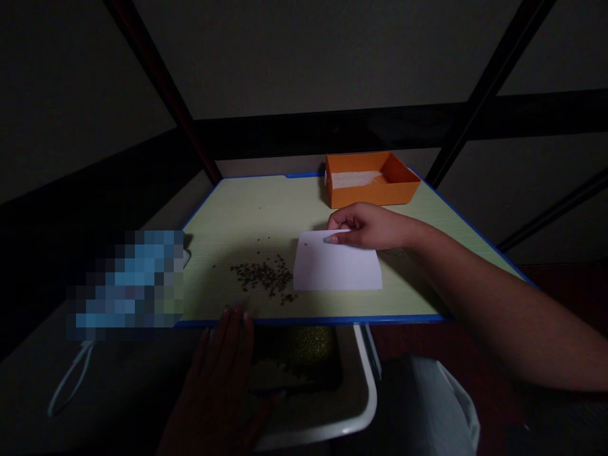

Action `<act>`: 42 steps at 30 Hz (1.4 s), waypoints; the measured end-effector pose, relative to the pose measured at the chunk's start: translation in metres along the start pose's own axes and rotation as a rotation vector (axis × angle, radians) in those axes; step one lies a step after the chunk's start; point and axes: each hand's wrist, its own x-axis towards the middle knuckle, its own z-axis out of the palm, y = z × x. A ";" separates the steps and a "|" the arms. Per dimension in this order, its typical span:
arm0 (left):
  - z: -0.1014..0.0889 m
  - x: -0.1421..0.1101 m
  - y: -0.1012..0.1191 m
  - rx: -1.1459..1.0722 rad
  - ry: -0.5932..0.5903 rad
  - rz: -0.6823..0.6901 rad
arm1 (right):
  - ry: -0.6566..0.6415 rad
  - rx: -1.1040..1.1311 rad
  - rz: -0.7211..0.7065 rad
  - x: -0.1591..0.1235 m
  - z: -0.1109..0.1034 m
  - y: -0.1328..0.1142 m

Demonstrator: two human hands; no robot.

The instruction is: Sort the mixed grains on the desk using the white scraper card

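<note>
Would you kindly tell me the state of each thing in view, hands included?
White card: held by its far edge.
Right hand: closed on the card.
Left hand: outstretched at the table's near edge.
Dark grains: loosely scattered.
Orange box: open-topped, pale stuff inside.
White-rimmed basin: open, green grains inside.
Blue item: blurred, state unclear.

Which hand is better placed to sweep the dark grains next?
Likely the right hand: it holds the card beside the dark grains. The left hand, at the table's near edge, holds no card.
</note>
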 end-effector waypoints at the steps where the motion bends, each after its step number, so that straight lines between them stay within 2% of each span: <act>1: 0.000 0.000 0.000 0.002 0.000 -0.001 | -0.003 -0.004 0.001 0.000 0.000 0.000; 9: 0.000 0.002 0.003 0.002 0.015 -0.003 | -0.052 -0.036 -0.074 0.000 0.005 -0.002; 26: -0.001 0.003 0.003 0.001 0.008 0.010 | 0.033 -0.020 -0.060 0.002 0.011 0.000; 42: -0.003 0.006 0.004 -0.014 0.009 0.008 | -0.018 0.060 -0.086 0.000 0.014 0.001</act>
